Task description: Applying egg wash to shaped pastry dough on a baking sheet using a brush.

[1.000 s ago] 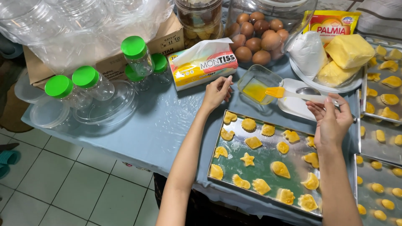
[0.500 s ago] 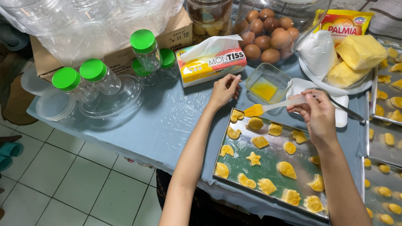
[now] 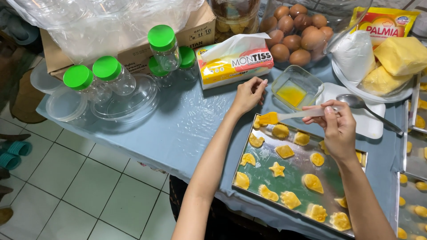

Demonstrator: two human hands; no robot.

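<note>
Far left on the blue-covered table (image 3: 178, 133), 3 clear jars with green lids (image 3: 106, 73) stand beside stacked clear plastic lids (image 3: 66, 106), well apart from the action. Next along, the tissue box (image 3: 233, 64) sits just behind the left hand (image 3: 247, 95), which rests loosely curled, holding nothing, fingertips touching the near-left corner of the baking tray (image 3: 289, 175). That forearm runs straight up from the bottom edge, wrist flat.

Now the brush (image 3: 284, 117): its yellow bristles hover at, maybe touching, the top-left cookie (image 3: 257, 122); I cannot tell which. The small glass dish of yellow egg wash (image 3: 296, 89) sits just behind the tray. The right hand (image 3: 336, 126) pinches the pale handle between thumb and fingers, wrist cocked inward so the brush points left, the forearm crossing over the tray's right side.

The risks, as I judge them: that right forearm hangs over several shaped cookies (image 3: 311, 182), and a dip of the wrist could flatten 1. A loaded brush may drip onto bare metal. Pressing too hard could smear the soft dough's shape. A spoon (image 3: 362, 104) lies on the white tray (image 3: 373, 122) just beyond the knuckles, easy to knock on a backswing. Further right, butter blocks (image 3: 396, 60) on a plate.
</note>
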